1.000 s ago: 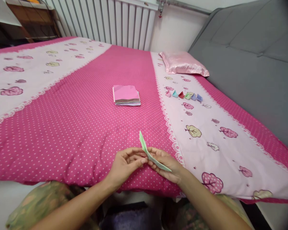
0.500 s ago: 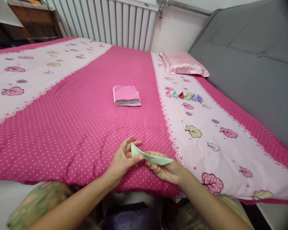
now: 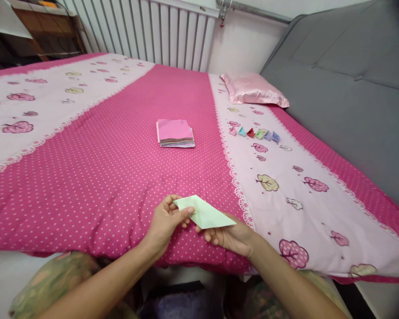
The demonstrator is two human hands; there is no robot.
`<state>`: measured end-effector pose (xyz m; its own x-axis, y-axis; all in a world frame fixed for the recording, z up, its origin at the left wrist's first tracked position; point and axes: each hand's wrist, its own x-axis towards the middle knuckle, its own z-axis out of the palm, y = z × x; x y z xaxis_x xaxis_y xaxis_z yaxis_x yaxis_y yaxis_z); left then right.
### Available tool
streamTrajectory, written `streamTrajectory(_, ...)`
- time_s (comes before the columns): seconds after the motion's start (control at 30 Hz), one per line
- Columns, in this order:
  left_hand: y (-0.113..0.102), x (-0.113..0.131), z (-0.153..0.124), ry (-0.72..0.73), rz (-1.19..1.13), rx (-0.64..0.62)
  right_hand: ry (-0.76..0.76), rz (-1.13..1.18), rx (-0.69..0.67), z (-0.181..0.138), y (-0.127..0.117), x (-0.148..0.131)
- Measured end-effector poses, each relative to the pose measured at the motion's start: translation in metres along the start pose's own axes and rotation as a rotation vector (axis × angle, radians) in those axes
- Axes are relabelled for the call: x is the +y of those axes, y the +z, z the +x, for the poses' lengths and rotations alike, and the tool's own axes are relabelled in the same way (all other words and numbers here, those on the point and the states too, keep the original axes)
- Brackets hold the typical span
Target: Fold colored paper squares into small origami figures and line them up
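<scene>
A light green folded origami paper (image 3: 209, 214), creased into a slanted kite-like shape, is held over the near edge of the bed. My left hand (image 3: 168, 221) pinches its left end, thumb on top and fingers behind. Under the paper's lower right side, my right hand (image 3: 231, 237) holds it with curled fingers; its thumb is hidden behind the sheet. Farther off lies a stack of square coloured paper (image 3: 175, 130), pink on top. Several small folded paper boats (image 3: 250, 133) in pink, blue, red, green and purple stand in a row to the right.
The bed has a pink dotted sheet (image 3: 119, 177) with white printed bands. A pink satin pillow (image 3: 254, 90) rests by the grey headboard (image 3: 346, 88). A white radiator (image 3: 146, 31) stands along the far wall, and a wooden desk (image 3: 49, 31) is at the far left.
The green paper has turned from a narrow, edge-on boat shape to a broader face towards me. My left hand has shifted slightly left and now grips its left end.
</scene>
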<state>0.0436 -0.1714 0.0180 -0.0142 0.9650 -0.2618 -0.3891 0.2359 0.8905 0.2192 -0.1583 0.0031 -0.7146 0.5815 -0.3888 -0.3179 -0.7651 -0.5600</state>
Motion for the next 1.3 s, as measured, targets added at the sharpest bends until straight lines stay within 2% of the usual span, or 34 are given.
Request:
streamTrajectory(0.23, -0.0026, 0.0004, 0.0022, -0.010, 0.057, 0.144, -0.048, -0.107, 0.073, -0.0018, 0.0023, -0.0064)
streamTrajectory(0.4, -0.0040, 0.0003, 0.0026, -0.007, 0.092, 0.175, -0.079, -0.142, 0.057, -0.0038, 0.0023, -0.0095)
streamTrajectory(0.6, -0.0027, 0.0026, 0.0017, 0.007, 0.154, 0.202, -0.238, -0.121, 0.219, -0.0060, 0.0038, -0.0104)
streamTrajectory(0.73, -0.0025, 0.0056, 0.0002, -0.020, 0.174, 0.174, -0.391, -0.239, 0.315, -0.0059, 0.0086, -0.0093)
streamTrajectory(0.83, -0.0031, 0.0073, -0.0011, -0.024, 0.103, 0.144, -0.517, -0.379, 0.364, -0.0052, 0.0100, -0.0079)
streamTrajectory(0.93, -0.0038, 0.0077, -0.0015, -0.041, 0.076, 0.131, -0.585, -0.456, 0.405, -0.0055, 0.0101, -0.0071)
streamTrajectory(1.07, -0.0058, 0.0050, -0.0014, -0.090, 0.117, 0.071, -0.620, -0.414, 0.424, -0.0054, 0.0094, -0.0075)
streamTrajectory(1.3, -0.0087, 0.0044, -0.0004, -0.119, 0.038, -0.041, -0.651, -0.312, 0.444, -0.0015, 0.0035, -0.0100)
